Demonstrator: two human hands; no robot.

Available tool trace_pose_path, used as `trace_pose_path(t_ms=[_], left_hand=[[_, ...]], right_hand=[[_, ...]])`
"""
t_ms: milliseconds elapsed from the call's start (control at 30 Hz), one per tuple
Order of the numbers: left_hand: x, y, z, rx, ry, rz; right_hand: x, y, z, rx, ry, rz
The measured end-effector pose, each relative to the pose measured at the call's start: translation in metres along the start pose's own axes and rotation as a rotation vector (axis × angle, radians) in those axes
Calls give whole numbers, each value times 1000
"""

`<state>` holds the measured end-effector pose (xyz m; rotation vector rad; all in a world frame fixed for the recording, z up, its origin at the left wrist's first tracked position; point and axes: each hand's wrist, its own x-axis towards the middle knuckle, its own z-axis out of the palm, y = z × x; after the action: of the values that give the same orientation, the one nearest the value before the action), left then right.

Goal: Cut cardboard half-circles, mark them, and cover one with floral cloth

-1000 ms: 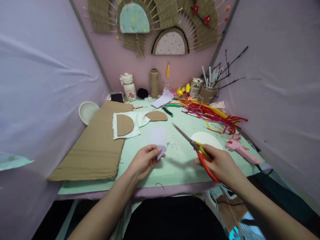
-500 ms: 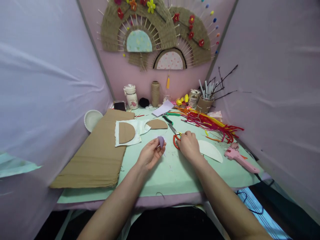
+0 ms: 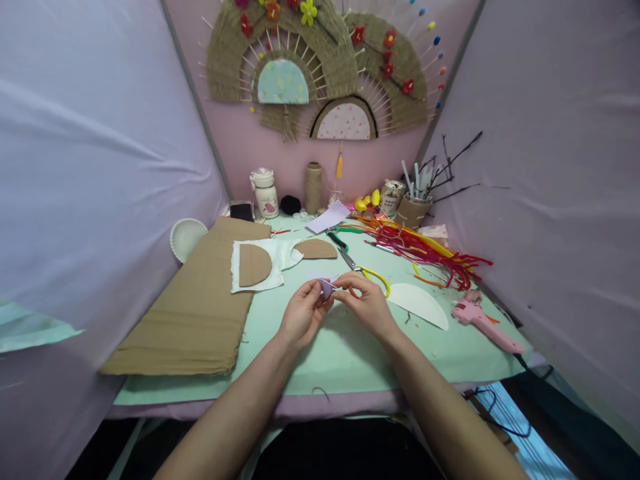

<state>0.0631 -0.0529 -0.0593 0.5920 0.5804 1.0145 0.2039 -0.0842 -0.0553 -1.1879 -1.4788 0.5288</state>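
A small folded purple paper piece (image 3: 327,288) is pinched in the fingers of my left hand (image 3: 303,312), over the middle of the green table. My right hand (image 3: 365,301) meets it from the right, its fingertips closed on the paper's right edge. Just behind my right hand lie scissors (image 3: 376,275) with red and yellow handles, partly hidden by the hand. A white half-round paper (image 3: 419,304) rests to the right of my right hand. Farther back lies a pale purple sheet (image 3: 329,217).
A large cardboard sheet (image 3: 190,313) covers the left side, with cloth and a cardboard half-circle (image 3: 254,265) on its edge. Pipe cleaners (image 3: 425,248) and a pink glue gun (image 3: 487,323) lie right. A bottle (image 3: 266,193) and twine spool (image 3: 313,189) stand behind.
My right hand has left the scissors and moved left to the purple paper, closing its fingertips on it. The view has shifted slightly.
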Motion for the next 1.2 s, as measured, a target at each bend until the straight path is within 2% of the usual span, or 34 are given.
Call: trace_pose_path(t_ms=[467, 733, 833, 967, 1067, 1200], left_hand=[[0, 0, -4, -101, -25, -207], [3, -2, -6, -136, 2, -250], [2, -4, -6, -32, 11, -162], [-1, -8, -5, 217, 25, 105], [-1, -12, -4, 308, -31, 177], [-2, -12, -2, 278, 19, 181]], right_hand=[[-2, 1, 1, 107, 4, 24], [-4, 0, 9, 105, 43, 94], [-6, -2, 13, 11, 146, 64], [-10, -3, 17, -228, 327, -94], [-12, -3, 19, -282, 297, -160], [-13, -6, 20, -106, 247, -68]])
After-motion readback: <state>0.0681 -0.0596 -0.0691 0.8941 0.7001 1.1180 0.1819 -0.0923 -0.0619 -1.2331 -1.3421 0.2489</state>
